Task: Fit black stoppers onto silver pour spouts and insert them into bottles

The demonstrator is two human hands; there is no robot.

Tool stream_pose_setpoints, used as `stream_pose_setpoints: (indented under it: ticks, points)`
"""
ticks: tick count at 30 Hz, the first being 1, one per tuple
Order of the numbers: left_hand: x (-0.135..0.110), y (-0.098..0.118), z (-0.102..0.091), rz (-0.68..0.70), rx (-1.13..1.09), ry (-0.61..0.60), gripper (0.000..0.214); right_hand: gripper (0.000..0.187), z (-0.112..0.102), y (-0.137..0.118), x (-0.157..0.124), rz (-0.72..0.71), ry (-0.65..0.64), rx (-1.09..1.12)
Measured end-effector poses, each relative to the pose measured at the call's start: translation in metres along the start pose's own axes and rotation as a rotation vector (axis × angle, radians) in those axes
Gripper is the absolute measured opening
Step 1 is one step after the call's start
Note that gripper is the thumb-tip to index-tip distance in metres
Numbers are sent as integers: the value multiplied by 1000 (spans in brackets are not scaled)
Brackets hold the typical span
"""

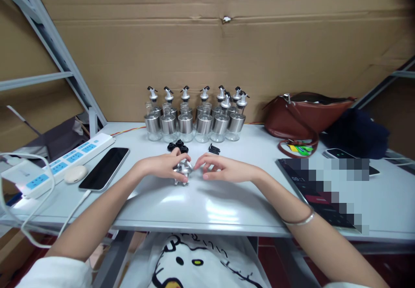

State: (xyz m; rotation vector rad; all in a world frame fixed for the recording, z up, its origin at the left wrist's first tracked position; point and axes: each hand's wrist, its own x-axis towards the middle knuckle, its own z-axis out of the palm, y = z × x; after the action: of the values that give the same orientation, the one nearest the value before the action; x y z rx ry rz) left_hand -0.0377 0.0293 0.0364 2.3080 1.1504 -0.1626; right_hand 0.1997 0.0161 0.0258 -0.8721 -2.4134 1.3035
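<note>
silver pieces: a small cluster [182, 176] of shiny metal parts, several with short stubs, lay on the worktop [194, 210] in front of the person, partly covered by fingers.
left hand: the left hand [162, 166] was curved over the cluster, thumb and fingers parted around it and touching it; whether it gripped a piece, i could not tell.
right hand: the right hand [227, 169] was loosely spread with bent fingers, its fingertips just beside the cluster; no piece showed in its grasp.
black parts: round stoppers [178, 146] and slim pieces [214, 149] lay just beyond the hands.
bottles: glass-and-metal bottles [204, 124] stood upright behind, the rear ones topped with pourers [185, 92].
</note>
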Motion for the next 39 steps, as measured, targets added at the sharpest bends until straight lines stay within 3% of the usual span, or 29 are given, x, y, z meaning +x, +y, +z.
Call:
stream_pose_setpoints:
  ticks: [9, 11, 13, 17, 20, 22, 25, 29, 32, 36, 39]
  points:
    - [-2, -1, -1, 10, -21, 18, 59, 22, -2, 4, 2, -5, 134, 79]
    - [-2, -1, -2, 8, -37, 31, 60, 19, 0, 2, 4, -26, 222, 55]
    - [-3, -1, -3, 0, -44, 37, 61, 19, 0, 1, 8, -81, 467, -23]
    - [-6, -2, -7, -13, -45, 49, 63, 32, -19, 5, 23, -122, 1175, -98]
    - [-8, -1, -10, 2, -11, 167, 64, 43, -48, 12, 37, -120, 1399, -136]
    - [-8, 1, -9, 50, 4, 290, 57, 48, -66, 19, 47, -127, 1405, -201]
    - [-3, 5, -7, 145, -12, 486, 42, 53, -82, 28, 64, -26, 1399, -166]
    - [4, 10, -3, 198, -37, 669, 31, 41, -83, 35, 79, 84, 1314, -131]
    - [5, 13, 0, 206, -51, 770, 26, 31, -78, 34, 80, 76, 1371, -172]
    - [5, 15, 4, 237, -82, 930, 22, 30, -73, 22, 68, -75, 1459, -218]
    - [9, 17, 11, 341, -121, 1041, 28, 31, -67, 7, 55, -322, 1506, -167]
